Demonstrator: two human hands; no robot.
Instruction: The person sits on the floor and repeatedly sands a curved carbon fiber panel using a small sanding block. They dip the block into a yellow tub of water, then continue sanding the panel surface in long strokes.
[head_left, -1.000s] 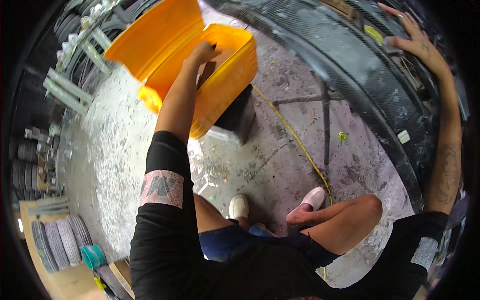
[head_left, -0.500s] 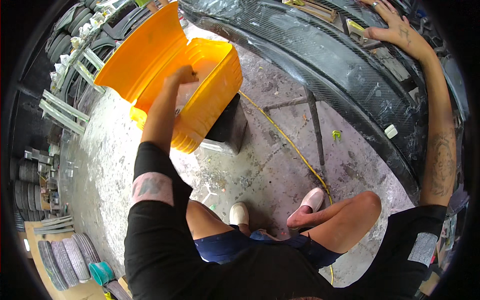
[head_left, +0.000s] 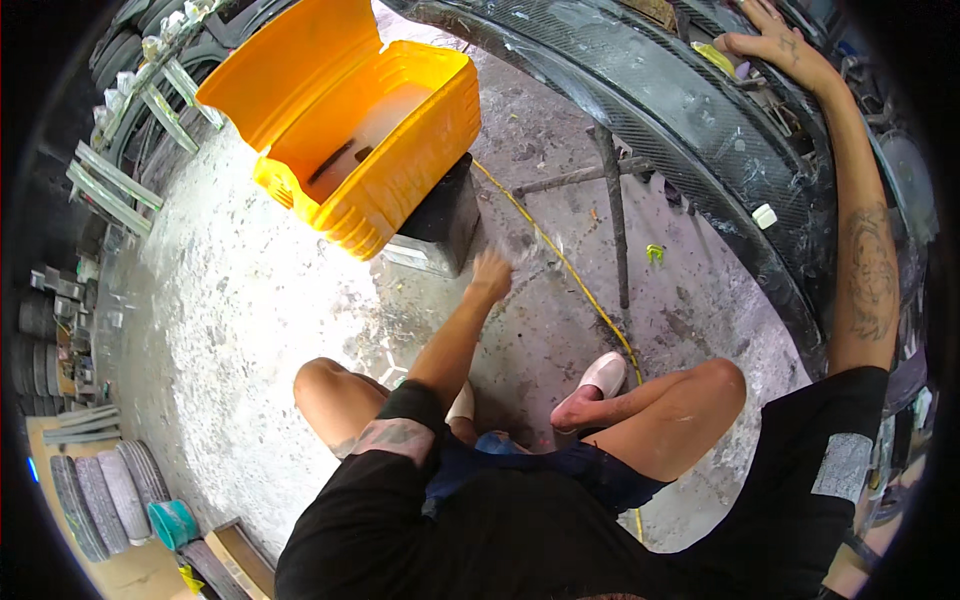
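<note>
My left hand hangs over the floor, below and right of a cut-open yellow plastic container. Motion smears its fingers, so whether they hold something cannot be told. Cloudy whitish liquid lies in the container, along with a dark strip and a small brown piece. At the upper right my right hand rests with fingers stretched out at the far edge of a large curved black panel with a carbon-fibre weave. A small white block sits on the panel near its close edge.
The container stands on a black box-like support. A dark metal leg stands under the panel. Across the stained floor runs a yellow hose. Tyres and a teal bucket are at the lower left; pale rails lie farther up.
My left hand has come out of the yellow container and swung right, over the floor. My right hand stays on the panel. The whole view has shifted slightly.
</note>
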